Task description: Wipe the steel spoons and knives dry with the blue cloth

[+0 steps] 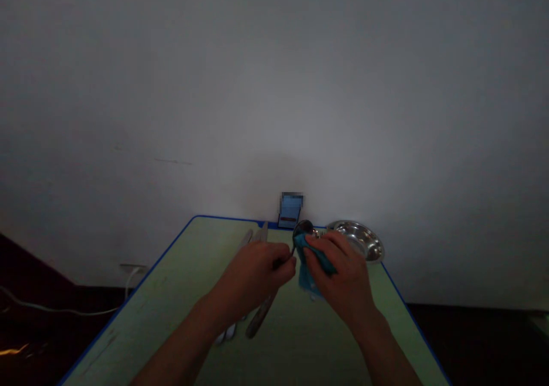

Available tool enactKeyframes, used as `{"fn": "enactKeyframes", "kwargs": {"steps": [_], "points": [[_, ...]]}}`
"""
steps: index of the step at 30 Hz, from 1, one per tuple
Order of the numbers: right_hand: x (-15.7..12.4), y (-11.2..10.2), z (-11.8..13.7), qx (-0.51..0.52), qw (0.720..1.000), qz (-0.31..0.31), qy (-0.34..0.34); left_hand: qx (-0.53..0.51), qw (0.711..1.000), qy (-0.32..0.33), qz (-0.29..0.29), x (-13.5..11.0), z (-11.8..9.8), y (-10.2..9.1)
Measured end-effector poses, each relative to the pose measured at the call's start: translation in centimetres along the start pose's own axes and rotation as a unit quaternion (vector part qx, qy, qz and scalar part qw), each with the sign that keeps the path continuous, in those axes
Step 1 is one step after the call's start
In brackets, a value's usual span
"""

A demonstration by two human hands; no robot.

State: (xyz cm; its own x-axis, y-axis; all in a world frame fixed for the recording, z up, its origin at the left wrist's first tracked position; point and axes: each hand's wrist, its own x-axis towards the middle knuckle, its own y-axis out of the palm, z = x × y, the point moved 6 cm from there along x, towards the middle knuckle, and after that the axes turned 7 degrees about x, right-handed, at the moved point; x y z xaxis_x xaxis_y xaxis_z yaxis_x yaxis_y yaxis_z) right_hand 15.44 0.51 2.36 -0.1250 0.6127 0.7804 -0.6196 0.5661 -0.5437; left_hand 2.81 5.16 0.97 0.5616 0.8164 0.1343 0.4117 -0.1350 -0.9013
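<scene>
Centrally, both forearms reach up from the frame's bottom edge. The left hand [251, 274] clenches the thin handle of a spoon [303, 230], its bowl raised upright at centre. The right hand's [343, 274] fingers [330, 246] press a blue cloth [311, 258] around that bowl, just beside a steel dish [359, 240].

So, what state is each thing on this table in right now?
Left hand: closed around a spoon's handle.
Spoon: held up, its bowl against the cloth.
Blue cloth: bunched, pinched around the spoon.
Right hand: closed on the cloth.
Steel dish: shiny, at the table's far edge.
Phone: propped upright, screen lit.
Other cutlery: lying on the table.
</scene>
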Motion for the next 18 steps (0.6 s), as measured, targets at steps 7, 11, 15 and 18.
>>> {"fn": "enactKeyframes", "kwargs": {"steps": [7, 11, 15, 18], "points": [[0.1, -0.3, -0.9, -0.019, 0.998, -0.036, 0.037, 0.016, 1.000, 0.019, -0.003, -0.3, 0.0, 0.1], [0.1, -1.0, -1.1, -0.002, 0.995, -0.078, 0.056, 0.020, 1.000, 0.019, -0.002, -0.3, 0.2, 0.1], [0.1, -1.7, -1.1, 0.002, 0.991, -0.116, 0.064, 0.031, 0.999, 0.013, 0.006, -0.3, 0.5, 0.2], [0.1, -1.9, -1.1, 0.008, 0.990, -0.122, 0.067, 0.040, 0.999, 0.012, 0.013, -0.3, 0.6, 0.3]]}}
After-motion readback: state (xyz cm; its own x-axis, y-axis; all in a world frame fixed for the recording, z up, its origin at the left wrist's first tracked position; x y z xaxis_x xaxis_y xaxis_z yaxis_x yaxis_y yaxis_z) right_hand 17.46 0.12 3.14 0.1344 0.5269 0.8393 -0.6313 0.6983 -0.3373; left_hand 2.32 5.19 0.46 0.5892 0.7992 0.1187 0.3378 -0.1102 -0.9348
